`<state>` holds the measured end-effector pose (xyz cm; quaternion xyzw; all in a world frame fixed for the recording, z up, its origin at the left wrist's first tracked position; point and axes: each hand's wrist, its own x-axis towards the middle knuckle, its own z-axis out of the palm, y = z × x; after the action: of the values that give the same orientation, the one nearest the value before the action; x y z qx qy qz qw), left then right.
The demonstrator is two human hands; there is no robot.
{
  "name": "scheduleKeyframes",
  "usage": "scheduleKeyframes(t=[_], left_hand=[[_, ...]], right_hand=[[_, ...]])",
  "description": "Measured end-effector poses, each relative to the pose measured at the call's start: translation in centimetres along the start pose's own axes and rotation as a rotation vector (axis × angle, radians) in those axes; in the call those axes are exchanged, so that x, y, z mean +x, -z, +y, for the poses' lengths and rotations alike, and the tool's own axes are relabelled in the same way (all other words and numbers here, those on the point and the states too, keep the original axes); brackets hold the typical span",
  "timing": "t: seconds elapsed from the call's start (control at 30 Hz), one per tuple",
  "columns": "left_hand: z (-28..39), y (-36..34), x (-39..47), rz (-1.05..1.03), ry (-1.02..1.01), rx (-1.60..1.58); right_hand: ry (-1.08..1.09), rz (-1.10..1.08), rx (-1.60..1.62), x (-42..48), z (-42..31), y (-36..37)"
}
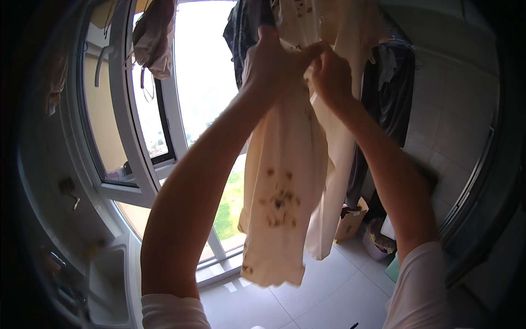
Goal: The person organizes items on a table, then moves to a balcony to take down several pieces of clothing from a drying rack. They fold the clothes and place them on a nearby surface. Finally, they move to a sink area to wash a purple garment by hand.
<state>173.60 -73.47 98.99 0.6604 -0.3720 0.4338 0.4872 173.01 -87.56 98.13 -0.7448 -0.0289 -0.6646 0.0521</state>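
A long cream garment [283, 148] with brown spotted motifs and a scalloped hem hangs in front of me. Both arms are raised to its upper part. My left hand [267, 61] grips the fabric, its fingertips partly hidden behind the cloth. Close beside it, my right hand [332, 78] pinches the same garment. Another pale length of cloth [328, 214] hangs just behind; whether it belongs to the same piece I cannot tell. A dark garment [242, 45] hangs beyond my left hand.
Dark trousers [388, 94] hang at the right. Under them stand a cardboard box [351, 222] and a lined waste bin [376, 242]. To the left are an open window sash [123, 123], a hanging pinkish-brown garment [154, 37] and a white sink [109, 283]. Below is a tiled floor [328, 279].
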Motion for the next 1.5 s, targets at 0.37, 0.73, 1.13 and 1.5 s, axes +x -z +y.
scheduleKeyframes(t=[0.37,0.73,1.13,1.5], left_hand=[[-1.5,-5.7,7.0,-0.012,-0.292,0.53],[-5.1,-6.8,6.0,0.057,-0.358,0.381],[-10.0,-7.9,5.7,-0.091,-0.192,0.256],[-13.5,-9.8,-5.5,-0.078,-0.067,-0.394]], right_hand=[[0.111,-0.249,0.492,1.4,3.7,0.4],[0.212,0.34,-0.155,18.1,-0.1,-3.2],[0.186,0.142,-0.069,8.6,1.5,-4.6],[0.035,-0.294,0.407,-3.7,-0.1,-2.8]])
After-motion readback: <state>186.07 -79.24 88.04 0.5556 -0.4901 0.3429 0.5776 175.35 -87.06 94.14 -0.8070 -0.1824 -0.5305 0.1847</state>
